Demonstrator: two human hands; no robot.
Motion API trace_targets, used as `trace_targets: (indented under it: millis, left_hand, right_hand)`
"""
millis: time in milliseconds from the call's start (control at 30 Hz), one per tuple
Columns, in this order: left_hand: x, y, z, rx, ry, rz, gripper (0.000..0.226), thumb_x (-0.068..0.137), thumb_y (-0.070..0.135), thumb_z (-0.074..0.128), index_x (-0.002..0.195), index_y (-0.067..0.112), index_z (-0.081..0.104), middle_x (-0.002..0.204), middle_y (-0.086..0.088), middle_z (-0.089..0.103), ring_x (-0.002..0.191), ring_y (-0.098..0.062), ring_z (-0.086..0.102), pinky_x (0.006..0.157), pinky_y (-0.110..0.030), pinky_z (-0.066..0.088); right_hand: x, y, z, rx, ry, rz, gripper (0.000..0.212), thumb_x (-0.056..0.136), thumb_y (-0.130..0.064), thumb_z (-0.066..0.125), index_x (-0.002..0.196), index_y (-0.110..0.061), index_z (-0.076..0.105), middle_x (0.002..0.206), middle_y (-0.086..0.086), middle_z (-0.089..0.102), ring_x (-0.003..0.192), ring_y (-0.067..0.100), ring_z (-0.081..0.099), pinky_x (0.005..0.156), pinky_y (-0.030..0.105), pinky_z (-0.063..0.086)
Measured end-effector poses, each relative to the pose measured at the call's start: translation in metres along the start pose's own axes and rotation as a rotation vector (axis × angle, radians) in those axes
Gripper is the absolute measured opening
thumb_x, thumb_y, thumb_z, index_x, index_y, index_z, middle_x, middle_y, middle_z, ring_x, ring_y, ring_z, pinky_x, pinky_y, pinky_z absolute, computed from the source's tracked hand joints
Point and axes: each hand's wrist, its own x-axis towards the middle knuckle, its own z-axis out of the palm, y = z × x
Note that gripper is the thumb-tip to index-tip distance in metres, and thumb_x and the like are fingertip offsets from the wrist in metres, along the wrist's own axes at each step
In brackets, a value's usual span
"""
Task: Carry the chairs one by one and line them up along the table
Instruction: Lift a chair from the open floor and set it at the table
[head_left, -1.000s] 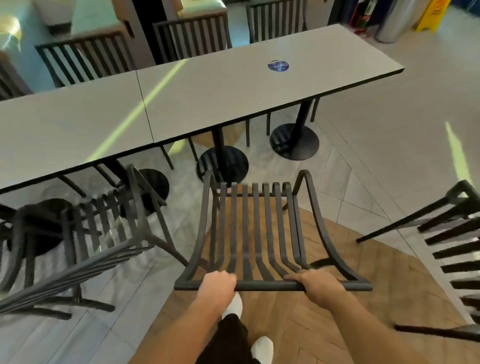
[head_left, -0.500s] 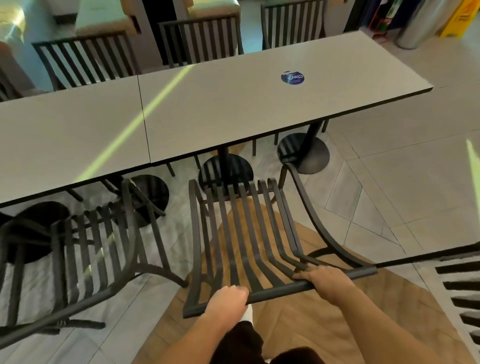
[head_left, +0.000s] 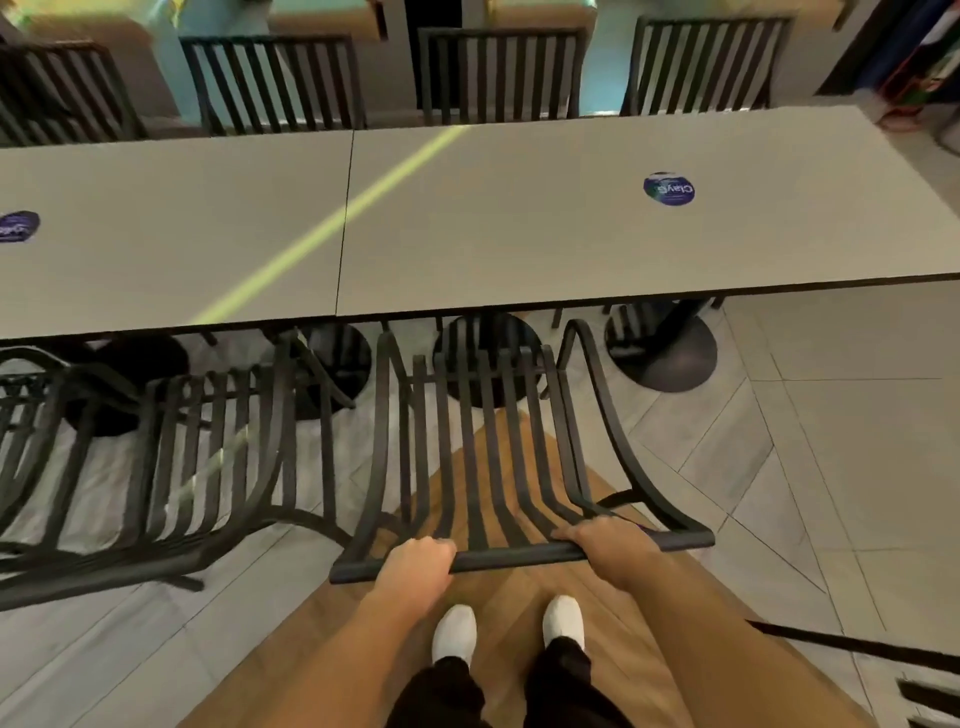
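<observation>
A black slatted metal chair (head_left: 483, 447) stands directly in front of me, its seat front just under the near edge of the long grey table (head_left: 467, 228). My left hand (head_left: 415, 564) grips the chair's top back rail on the left. My right hand (head_left: 605, 540) grips the same rail further right. Another black slatted chair (head_left: 171, 457) sits beside it on the left, also facing the table.
Several black chairs (head_left: 498, 73) line the table's far side. Round black table bases (head_left: 670, 358) stand under the table. Part of another chair (head_left: 924, 691) shows at the lower right. My white shoes (head_left: 454, 634) stand on wood flooring behind the chair.
I have stepped closer to the table and the chair has moved forward with me, squaring up until its seat front reaches under the table edge. Both hands keep their grip on the back rail.
</observation>
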Motion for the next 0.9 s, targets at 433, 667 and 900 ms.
trace_targets:
  millis: [433,667,900]
  left_hand:
    - [0.023,-0.001,-0.011,-0.231,-0.054,-0.164,0.016,0.097,0.024,0.062,0.109,0.034,0.066,0.097,0.009,0.069,0.090,-0.012,0.068,0.089,-0.037,0.059]
    - [0.019,0.008,-0.050,-0.253,-0.146,-0.006,0.043,0.096,0.046,0.067,0.134,0.028,0.061,0.122,0.005,0.069,0.110,-0.014,0.066,0.100,-0.036,0.055]
    - [0.028,0.034,-0.095,-0.100,-0.038,0.156,0.052,0.102,0.057,0.050,0.142,0.025,0.056,0.133,-0.001,0.065,0.119,-0.020,0.063,0.100,-0.036,0.052]
  right_hand:
    - [0.022,0.013,-0.020,0.017,-0.018,-0.031,0.057,0.100,-0.010,0.051,0.147,-0.042,0.045,0.128,0.000,0.061,0.120,0.023,0.058,0.104,0.041,0.048]
    - [0.016,0.002,-0.020,0.143,0.052,0.076,0.031,0.096,-0.018,0.061,0.124,-0.029,0.065,0.115,-0.003,0.063,0.109,0.018,0.061,0.095,0.035,0.052]
    - [-0.024,0.000,-0.030,0.464,0.212,0.206,0.041,0.095,-0.043,0.065,0.133,-0.027,0.062,0.125,-0.004,0.065,0.114,0.017,0.062,0.098,0.034,0.052]
